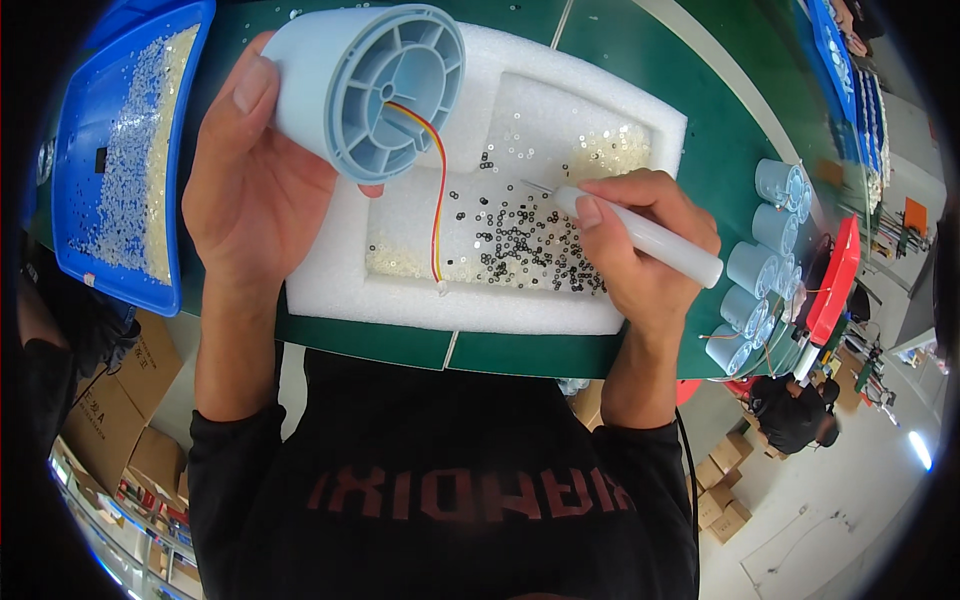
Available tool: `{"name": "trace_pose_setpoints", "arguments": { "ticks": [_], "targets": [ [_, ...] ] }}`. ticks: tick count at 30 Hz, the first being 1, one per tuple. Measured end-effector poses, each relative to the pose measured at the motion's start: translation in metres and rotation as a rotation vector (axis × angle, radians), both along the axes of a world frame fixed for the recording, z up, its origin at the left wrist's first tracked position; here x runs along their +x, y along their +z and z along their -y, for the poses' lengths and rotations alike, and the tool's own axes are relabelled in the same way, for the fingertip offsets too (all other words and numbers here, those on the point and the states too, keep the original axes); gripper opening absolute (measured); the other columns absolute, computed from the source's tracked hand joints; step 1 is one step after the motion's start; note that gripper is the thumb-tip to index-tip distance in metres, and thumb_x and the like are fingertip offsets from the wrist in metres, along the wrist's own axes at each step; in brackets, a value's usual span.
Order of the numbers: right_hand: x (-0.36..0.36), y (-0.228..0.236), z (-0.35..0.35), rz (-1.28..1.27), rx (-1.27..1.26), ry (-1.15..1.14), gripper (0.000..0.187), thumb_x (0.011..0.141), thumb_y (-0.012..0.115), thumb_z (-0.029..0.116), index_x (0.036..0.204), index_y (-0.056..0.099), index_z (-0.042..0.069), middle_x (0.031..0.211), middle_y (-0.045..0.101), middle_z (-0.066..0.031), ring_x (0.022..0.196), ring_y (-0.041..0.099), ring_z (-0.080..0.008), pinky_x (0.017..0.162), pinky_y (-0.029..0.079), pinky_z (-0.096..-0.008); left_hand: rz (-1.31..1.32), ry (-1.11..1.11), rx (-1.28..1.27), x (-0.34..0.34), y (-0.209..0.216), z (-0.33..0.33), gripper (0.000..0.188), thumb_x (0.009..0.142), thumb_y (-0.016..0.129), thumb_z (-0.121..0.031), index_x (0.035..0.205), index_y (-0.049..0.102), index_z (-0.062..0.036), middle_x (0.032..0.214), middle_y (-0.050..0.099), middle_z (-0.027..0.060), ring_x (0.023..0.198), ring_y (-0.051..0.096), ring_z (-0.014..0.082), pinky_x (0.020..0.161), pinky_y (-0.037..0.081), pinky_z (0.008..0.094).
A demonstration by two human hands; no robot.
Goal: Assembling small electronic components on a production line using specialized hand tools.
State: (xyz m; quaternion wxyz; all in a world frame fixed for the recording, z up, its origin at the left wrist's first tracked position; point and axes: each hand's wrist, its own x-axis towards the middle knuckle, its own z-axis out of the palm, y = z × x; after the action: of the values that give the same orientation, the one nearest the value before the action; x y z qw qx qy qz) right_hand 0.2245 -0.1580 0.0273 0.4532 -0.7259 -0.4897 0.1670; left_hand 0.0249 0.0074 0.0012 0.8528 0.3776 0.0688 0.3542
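Observation:
My left hand (250, 170) is wrapped round a light blue plastic housing (310, 75), tilted so its ribbed, hollow end faces right. From its middle a red and yellow cable (441, 190) hangs down to a small white connector (441, 287). In my right hand (645, 240) is a white-handled pick (640, 232), its thin metal tip pointing left. The tip is over a white foam tray (470, 310), where many small black rings (530, 240) and pale clear rings (610, 150) lie scattered. Whether a ring sits on the tip is too small to tell.
A blue tray (185, 200) of small white and pale pieces stands at the left. Several light blue housings (752, 268) line the right side of the green table (380, 338), beside a red bin (835, 280). Another person (795, 412) is farther off at the right.

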Motion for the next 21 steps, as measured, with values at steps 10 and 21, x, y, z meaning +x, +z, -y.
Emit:
{"name": "trace_pose_setpoints", "arguments": {
  "ticks": [10, 21],
  "targets": [
    [-0.006, 0.002, -0.005, 0.145, -0.079, 0.114, 0.017, 0.068, 0.080, 0.007, 0.077, 0.065, 0.002, 0.069, 0.066, -0.0053, 0.060, 0.063, -0.0109, 0.052, 0.047, -0.0215, -0.045, -0.002, 0.062, -0.004, -0.003, 0.000, 0.049, 0.101, 0.031, -0.035, 0.136, 0.039, -0.0021, 0.124, 0.056, 0.0155, 0.096, 0.060, 0.0214, 0.065, 0.049, 0.0358],
    [0.007, 0.018, 0.020, 0.416, 0.018, 0.203, 0.033, 0.065, 0.084, 0.012, 0.092, 0.068, 0.002, 0.074, 0.066, -0.0078, 0.061, 0.064, -0.0203, 0.053, 0.049, -0.0281, -0.009, 0.041, -0.041, 0.003, 0.005, 0.003, 0.041, 0.099, 0.041, -0.028, 0.124, 0.044, 0.0036, 0.117, 0.057, 0.0178, 0.104, 0.060, 0.0230, 0.082, 0.054, 0.0402]
  ]
}}
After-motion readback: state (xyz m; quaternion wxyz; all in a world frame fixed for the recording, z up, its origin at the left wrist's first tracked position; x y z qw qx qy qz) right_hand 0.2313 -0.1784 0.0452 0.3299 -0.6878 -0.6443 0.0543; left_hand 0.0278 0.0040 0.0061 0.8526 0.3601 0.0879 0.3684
